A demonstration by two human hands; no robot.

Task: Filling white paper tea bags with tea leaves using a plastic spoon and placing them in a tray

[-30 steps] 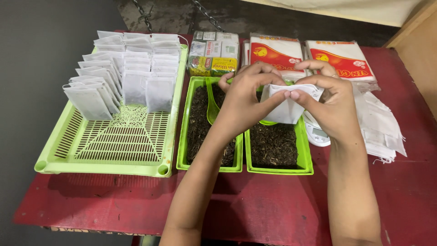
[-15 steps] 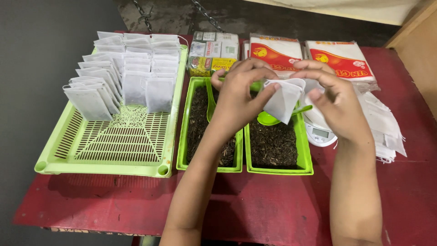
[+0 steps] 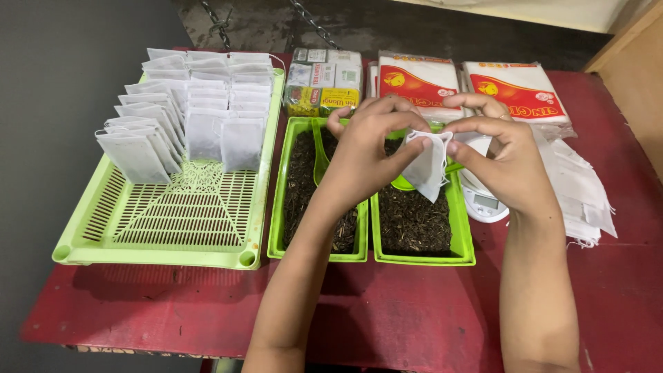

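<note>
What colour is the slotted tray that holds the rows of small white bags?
Light green, clearest in the head view: the slotted tray sits on the red table, left of both hands.

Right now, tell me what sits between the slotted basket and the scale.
In the head view, two green trays of loose tea lie between the slotted basket and the scale.

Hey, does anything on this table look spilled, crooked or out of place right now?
Nothing stands out as spilled. The empty sachets at the right lie in a loose, fanned heap, unlike the neat upright rows in the slotted green tray. Both hands hold one small white sachet above the right tea tray.
</note>
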